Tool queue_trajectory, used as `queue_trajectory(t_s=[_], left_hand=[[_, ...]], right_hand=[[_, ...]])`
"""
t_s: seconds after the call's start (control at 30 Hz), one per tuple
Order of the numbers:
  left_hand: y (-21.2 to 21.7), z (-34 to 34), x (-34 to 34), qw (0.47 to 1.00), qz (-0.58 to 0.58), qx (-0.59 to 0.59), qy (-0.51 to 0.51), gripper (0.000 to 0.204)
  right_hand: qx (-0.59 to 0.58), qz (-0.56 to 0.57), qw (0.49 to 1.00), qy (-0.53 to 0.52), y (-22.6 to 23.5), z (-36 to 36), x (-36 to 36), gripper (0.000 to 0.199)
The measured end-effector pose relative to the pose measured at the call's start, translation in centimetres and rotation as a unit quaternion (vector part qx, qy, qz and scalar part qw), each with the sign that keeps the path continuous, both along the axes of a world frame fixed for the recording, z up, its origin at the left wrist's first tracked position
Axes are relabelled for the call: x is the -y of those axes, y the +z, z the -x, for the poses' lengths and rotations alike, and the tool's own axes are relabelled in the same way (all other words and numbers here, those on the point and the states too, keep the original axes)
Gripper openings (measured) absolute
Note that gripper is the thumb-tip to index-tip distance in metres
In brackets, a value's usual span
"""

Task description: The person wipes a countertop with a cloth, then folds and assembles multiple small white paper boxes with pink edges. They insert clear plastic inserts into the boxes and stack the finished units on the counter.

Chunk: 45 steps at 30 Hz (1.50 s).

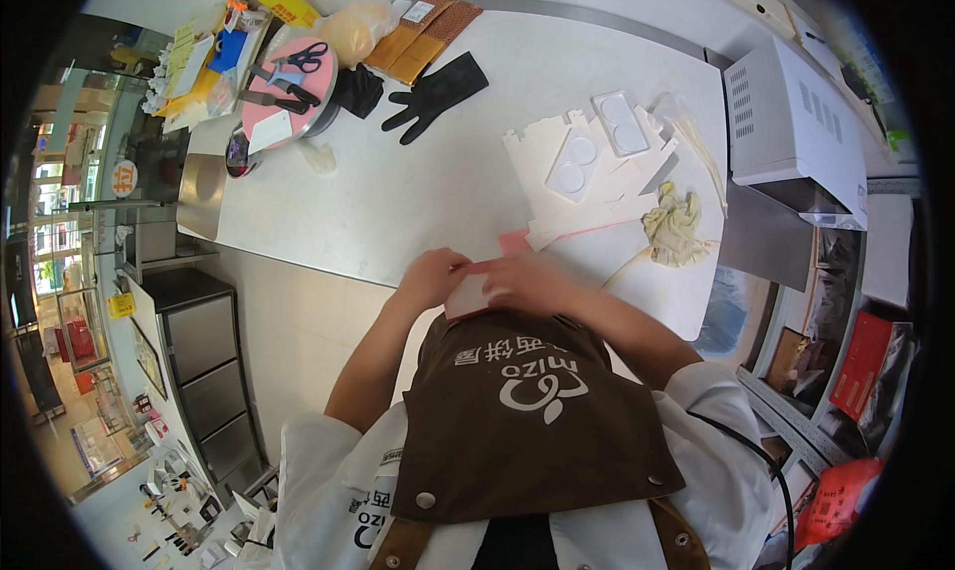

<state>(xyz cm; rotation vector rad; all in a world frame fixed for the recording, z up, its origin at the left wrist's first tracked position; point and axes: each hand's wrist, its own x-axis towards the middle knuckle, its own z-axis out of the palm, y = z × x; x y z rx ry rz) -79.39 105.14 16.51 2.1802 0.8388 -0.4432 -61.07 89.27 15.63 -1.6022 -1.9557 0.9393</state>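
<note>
Both of my hands meet at the near edge of the white counter point(418, 192), just above my brown apron. My left hand point(430, 276) and my right hand point(532, 280) grip a small flat pink and white card piece point(468, 293) between them. Its shape is partly hidden by my fingers. Just beyond my right hand lies a stack of flat white cardboard box blanks point(557, 187) with pink edges showing. Two clear plastic insert trays point(597, 137) with round wells rest on the blanks.
A crumpled pale glove point(674, 227) lies right of the blanks. A black glove point(438, 95) lies farther back, by a pink round tray point(288, 97) holding scissors and tools. A white microwave-like appliance point(791, 122) stands at the right. Shelves with red packages are lower right.
</note>
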Motion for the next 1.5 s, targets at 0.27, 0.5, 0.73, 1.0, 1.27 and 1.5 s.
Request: queue_trajectory(t_s=[0.27, 0.5, 0.73, 1.0, 1.27, 1.5], left_hand=[[0.8, 1.0, 1.4, 0.998, -0.051, 0.012, 0.042, 0.024], [-0.8, 1.9, 0.7, 0.997, -0.032, 0.016, 0.071, 0.025], [-1.4, 2.7, 0.3, 0.985, 0.064, 0.065, 0.147, 0.031], [-1.8, 2.9, -1.3, 0.964, 0.193, 0.081, 0.167, 0.035], [-7.2, 5.1, -2.1, 0.864, 0.403, 0.125, 0.274, 0.048], [-4.8, 6.0, -0.6, 0.787, 0.508, 0.175, 0.304, 0.054]], right_hand=[[0.400, -0.033, 0.914, -0.054, -7.0, -17.2, -3.0, 0.071], [0.404, -0.013, 0.914, 0.024, -9.7, -19.2, -4.8, 0.076], [-0.214, 0.070, 0.957, -0.183, 1.9, -8.7, -6.0, 0.091], [-0.145, 0.025, 0.986, -0.072, 4.5, 1.3, -3.4, 0.089], [-0.070, 0.002, 0.997, -0.015, 2.8, 3.0, -3.5, 0.079], [-0.052, 0.000, 0.998, 0.020, 0.7, 3.7, -3.6, 0.059]])
